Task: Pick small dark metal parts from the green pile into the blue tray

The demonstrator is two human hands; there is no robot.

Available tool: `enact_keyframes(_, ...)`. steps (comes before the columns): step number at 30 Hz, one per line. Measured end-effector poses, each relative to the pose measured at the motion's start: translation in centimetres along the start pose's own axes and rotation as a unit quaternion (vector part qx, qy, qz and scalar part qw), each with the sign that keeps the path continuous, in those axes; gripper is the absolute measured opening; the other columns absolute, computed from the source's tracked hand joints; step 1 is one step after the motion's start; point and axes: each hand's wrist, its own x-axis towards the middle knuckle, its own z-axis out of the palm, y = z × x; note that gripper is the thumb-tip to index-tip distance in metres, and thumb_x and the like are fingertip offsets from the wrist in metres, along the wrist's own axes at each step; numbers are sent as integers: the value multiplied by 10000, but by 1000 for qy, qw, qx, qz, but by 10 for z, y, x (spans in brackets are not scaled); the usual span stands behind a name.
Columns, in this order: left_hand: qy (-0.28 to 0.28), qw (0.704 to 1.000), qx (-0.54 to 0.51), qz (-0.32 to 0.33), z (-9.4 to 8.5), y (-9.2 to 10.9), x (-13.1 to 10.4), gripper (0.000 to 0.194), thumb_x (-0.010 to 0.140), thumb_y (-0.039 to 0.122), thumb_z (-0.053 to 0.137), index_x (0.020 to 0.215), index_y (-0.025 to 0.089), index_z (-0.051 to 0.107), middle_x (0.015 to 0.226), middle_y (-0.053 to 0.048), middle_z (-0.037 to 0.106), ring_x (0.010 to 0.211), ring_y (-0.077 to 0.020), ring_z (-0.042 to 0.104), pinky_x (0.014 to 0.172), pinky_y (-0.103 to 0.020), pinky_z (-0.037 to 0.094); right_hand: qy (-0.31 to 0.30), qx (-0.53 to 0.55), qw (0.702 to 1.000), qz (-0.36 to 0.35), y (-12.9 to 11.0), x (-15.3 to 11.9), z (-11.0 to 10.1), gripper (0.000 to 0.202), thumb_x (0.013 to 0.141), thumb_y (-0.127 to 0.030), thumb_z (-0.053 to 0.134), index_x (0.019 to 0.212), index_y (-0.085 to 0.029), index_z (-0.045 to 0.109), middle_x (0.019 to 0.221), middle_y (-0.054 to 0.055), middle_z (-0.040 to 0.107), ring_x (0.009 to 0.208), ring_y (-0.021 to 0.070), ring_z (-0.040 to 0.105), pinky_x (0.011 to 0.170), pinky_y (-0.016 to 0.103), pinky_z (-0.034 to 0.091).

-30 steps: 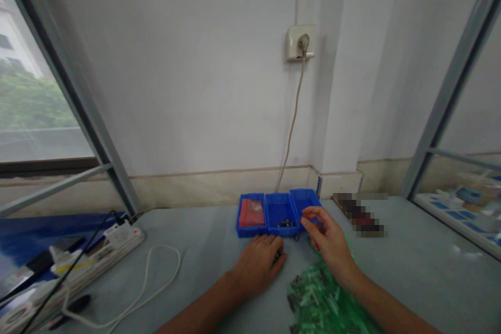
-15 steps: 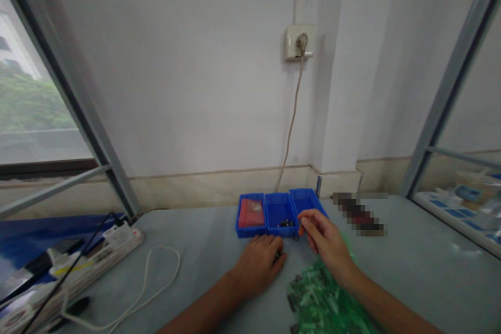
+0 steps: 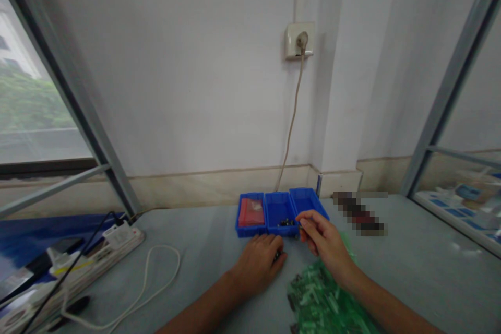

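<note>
My left hand (image 3: 260,261) rests on the table in front of the blue bins, fingers curled. A bit of small dark, shiny metal parts (image 3: 277,255) shows between its thumb and forefinger. At the front right corner of the middle blue bin (image 3: 278,203), my right hand (image 3: 319,232) is closed in a pinch; whatever its fingertips hold is too small to name. Several small metal pieces (image 3: 287,222) lie at the front of that bin. The left bin (image 3: 238,222) contains a red packet (image 3: 251,212). Partly behind my right hand stands the right bin (image 3: 303,195).
A green plastic bag (image 3: 324,297) of small parts lies below my right forearm. At left are a power strip (image 3: 133,240) and a loose white cable (image 3: 146,271). A blurred-out dark object (image 3: 360,214) lies right of the bins. The wall (image 3: 219,188) closes off the back.
My right hand has shifted very slightly left and its fingertips have drawn closer to the middle bin's corner. My left hand stays in place.
</note>
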Motion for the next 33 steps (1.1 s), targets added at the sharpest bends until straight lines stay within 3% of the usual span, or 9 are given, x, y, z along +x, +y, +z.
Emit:
enact_keyframes(24, -6, 1000, -1, 0, 0, -1, 1, 67, 1020, 282, 544, 1027, 216, 551, 1016, -43, 663, 958, -234, 611, 850, -351, 439, -2, 2, 1000, 2, 0, 0, -1, 372, 908, -584, 640, 1007, -227, 666, 654, -30, 587, 428, 100, 407, 394, 219, 279)
enact_keyframes(33, 3, 1000, -2, 8, 1, -2, 0, 60, 1021, 274, 543, 1035, 216, 542, 1019, -42, 661, 964, -235, 611, 851, -346, 436, 27, 2, 1000, -4, 1, 0, -2, 380, 880, -562, 679, 1066, -230, 667, 803, 3, 652, 441, 89, 401, 387, 221, 305)
